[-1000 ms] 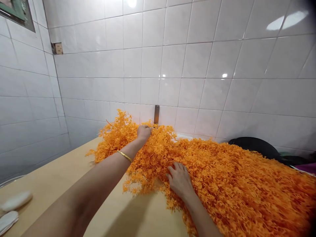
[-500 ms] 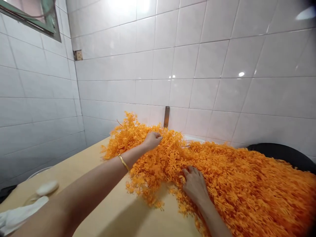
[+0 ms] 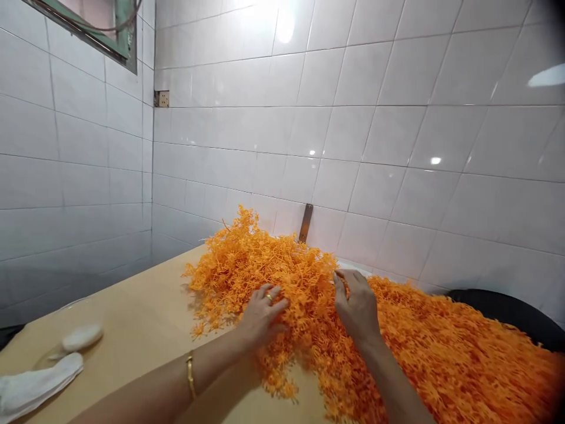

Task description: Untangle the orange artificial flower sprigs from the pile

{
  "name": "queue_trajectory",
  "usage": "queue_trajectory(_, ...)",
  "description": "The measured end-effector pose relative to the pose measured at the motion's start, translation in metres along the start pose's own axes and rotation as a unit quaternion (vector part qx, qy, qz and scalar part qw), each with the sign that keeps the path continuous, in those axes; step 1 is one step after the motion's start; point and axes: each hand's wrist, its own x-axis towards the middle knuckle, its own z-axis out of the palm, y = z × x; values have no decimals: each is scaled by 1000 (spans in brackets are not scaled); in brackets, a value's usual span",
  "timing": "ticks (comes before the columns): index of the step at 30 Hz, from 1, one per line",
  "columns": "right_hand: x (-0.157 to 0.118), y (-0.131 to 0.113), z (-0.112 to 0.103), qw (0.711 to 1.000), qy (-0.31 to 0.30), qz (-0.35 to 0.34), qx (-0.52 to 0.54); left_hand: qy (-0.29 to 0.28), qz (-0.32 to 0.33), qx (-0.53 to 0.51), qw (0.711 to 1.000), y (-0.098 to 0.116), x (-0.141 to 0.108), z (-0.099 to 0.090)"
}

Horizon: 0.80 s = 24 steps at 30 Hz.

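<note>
My left hand (image 3: 261, 318) and my right hand (image 3: 356, 307) are both on a big heap of orange sprigs (image 3: 291, 282). The hands are apart, but not by much, and a hump of sprigs sits between them. The left hand lies flat on the near edge of the heap with its fingers spread, so it is not gripping. The right hand has its fingers curled down into the sprigs, and I cannot tell if it is holding any.

A gold bangle (image 3: 190, 374) is on my left wrist, and a ring (image 3: 269, 297) is on a finger of that hand. The heap lies on a light wood desk (image 3: 132, 312) and runs off to the right in a thick orange mat.

To the left on the desk are a white cloth (image 3: 33, 383) and a small white pad (image 3: 82, 337). A black thing (image 3: 507, 312) sits past the mat on the right. White tiles (image 3: 375, 135) cover the wall behind, with a metal strip (image 3: 305, 224) low down and a socket (image 3: 162, 99) up high.
</note>
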Motion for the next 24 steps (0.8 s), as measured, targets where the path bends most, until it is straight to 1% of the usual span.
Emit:
queue_trajectory(2,10,-5,18,997,-45,-13,-60,-31,4,34,999,6,8,10)
queue_trajectory(4,11,-5,38,986,-108,-8,-129,-65,0,51,997,9,16,22)
queue_trajectory(5,9,-4,47,978,-134,-1,-157,-73,-1,55,996,9,20,28)
queue_trajectory(6,7,-1,54,973,-152,6,-177,-76,-4,57,995,8,23,35)
queue_trajectory(8,3,5,60,967,-163,19,-194,-62,-14,55,996,5,27,46)
queue_trajectory(9,3,8,59,967,-162,30,-193,-51,-19,52,997,2,29,51)
queue_trajectory(11,5,12,51,970,-165,62,-169,-34,-26,49,998,-1,33,58)
queue_trajectory(13,9,12,38,973,-181,87,-111,-34,-24,48,998,-3,37,63)
queue_trajectory(15,11,8,26,975,-198,86,-46,-48,-20,48,998,-4,42,65)
queue_trajectory(17,9,3,17,975,-211,67,-8,-57,-21,48,997,-4,46,66)
queue_trajectory(20,-1,2,11,976,-212,56,-4,-56,-27,52,997,-2,46,65)
queue_trajectory(24,-8,14,6,973,-202,84,-73,-59,-26,58,996,2,40,62)
